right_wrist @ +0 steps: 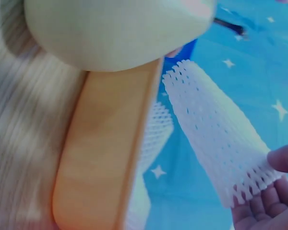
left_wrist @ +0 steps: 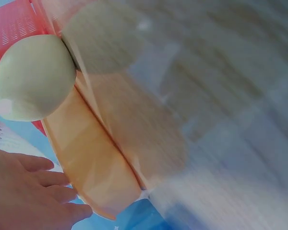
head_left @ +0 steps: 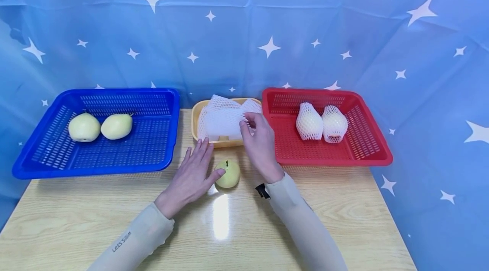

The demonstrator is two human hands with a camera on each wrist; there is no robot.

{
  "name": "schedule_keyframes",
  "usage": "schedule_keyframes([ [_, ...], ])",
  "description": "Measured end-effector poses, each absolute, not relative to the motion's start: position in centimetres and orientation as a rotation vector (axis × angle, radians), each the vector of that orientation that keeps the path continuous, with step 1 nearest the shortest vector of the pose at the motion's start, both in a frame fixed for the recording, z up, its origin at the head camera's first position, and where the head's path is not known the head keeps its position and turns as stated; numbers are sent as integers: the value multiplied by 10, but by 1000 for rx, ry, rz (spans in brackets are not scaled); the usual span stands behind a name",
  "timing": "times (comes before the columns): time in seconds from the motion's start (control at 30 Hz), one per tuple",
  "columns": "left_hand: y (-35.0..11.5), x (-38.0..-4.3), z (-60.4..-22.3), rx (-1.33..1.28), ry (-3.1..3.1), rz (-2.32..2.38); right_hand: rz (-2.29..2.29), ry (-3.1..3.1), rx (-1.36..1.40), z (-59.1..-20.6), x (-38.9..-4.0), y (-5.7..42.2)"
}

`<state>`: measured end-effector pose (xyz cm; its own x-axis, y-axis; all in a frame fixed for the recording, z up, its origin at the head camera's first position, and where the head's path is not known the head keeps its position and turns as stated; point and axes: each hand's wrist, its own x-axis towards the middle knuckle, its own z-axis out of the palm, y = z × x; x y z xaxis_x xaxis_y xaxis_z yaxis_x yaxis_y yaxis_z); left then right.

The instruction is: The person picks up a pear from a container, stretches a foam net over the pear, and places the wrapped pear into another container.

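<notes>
My right hand [head_left: 260,141] pinches the end of a white foam net sleeve [right_wrist: 216,132] between thumb and fingers, above the yellow tray [head_left: 219,144]. More foam net sleeves [head_left: 219,102] lie in that tray. A yellow-green pear [head_left: 229,176] stands on the table in front of the tray, stem up. My left hand [head_left: 191,173] lies to the left of the pear with its fingers extended. Its thumb overlaps the pear's left side, and its fingertips reach the tray's front rim; firm contact cannot be told.
At the left stands a blue basket [head_left: 153,139] with two bare pears [head_left: 85,127]. A red basket [head_left: 286,146] at the right contains two pears in foam nets [head_left: 309,122]. Behind the wooden table [head_left: 332,207] hangs a blue cloth with white stars [head_left: 229,29].
</notes>
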<state>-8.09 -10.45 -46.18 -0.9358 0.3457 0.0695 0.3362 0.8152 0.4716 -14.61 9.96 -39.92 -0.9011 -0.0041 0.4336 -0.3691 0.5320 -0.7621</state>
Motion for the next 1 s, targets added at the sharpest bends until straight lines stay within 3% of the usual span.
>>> schedule_keyframes([
  [0.4,-100,-79,-457,584,3052,887,1451,-2286,328,-383,-119,120],
  [0.57,-97,-81,-447,505,3029,1343,1475,-2275,349,-379,-109,124],
  [0.8,-91,-85,-431,272,2555,2151,1528,-2241,360,-376,-99,129],
  [1.0,-88,-89,-417,23,2290,2359,1512,-2224,398,-375,-92,133],
])
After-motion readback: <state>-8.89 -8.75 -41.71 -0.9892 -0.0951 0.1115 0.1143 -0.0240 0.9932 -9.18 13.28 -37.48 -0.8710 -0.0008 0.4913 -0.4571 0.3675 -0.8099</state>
